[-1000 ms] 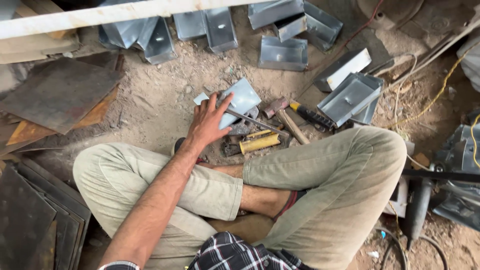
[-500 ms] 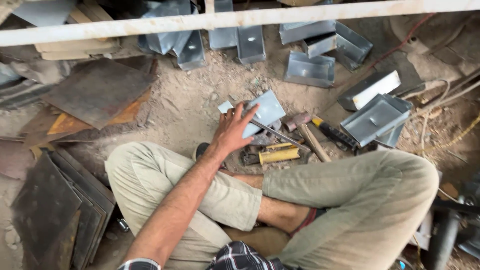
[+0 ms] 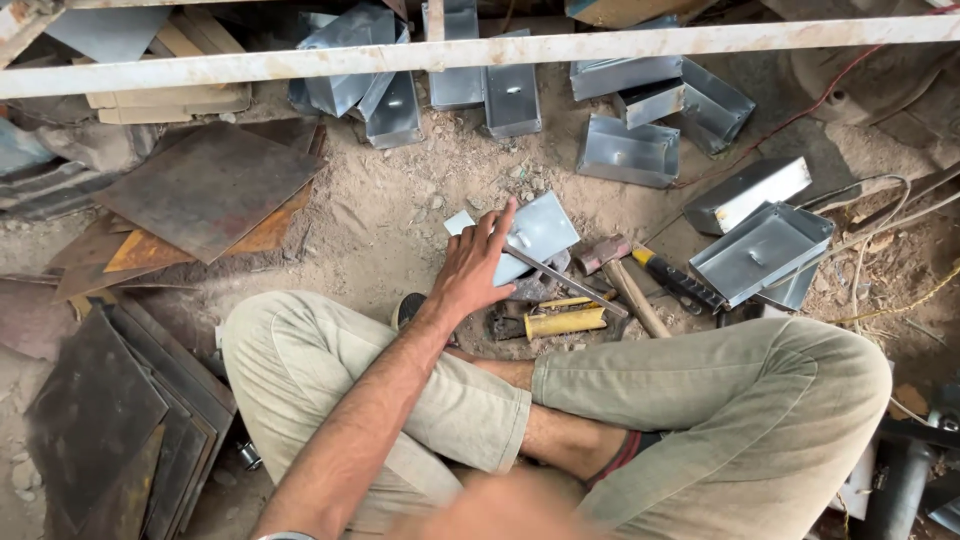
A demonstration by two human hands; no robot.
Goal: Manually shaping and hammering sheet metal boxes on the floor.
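A person sits cross-legged on the sandy workshop floor (image 3: 380,230), khaki-trousered knees spread so that the work lies in the open space ahead of the shins. Dark, rusted steel sheets (image 3: 110,420) are stacked flat at the person's left, while folded grey sheet-metal boxes (image 3: 628,150) lie scattered beyond a pale painted steel bar (image 3: 300,62), apart from the raw stock. The left hand (image 3: 472,272) reaches forward, fingers (image 3: 497,222) spread wide and pressed flat on a small light-grey sheet-metal plate (image 3: 540,228), apparently pinning it to the ground; the plate lies just ahead of the knees. A thin steel rod (image 3: 570,278) lies slantwise across the plate's near edge. Close by sit a wooden-handled hammer (image 3: 620,270), a yellow-and-black-handled tool (image 3: 675,278) and a yellow cylindrical tool (image 3: 565,321), all near the plate. The right hand (image 3: 500,505) is a blur at the bottom edge; its fingers cannot be made out.
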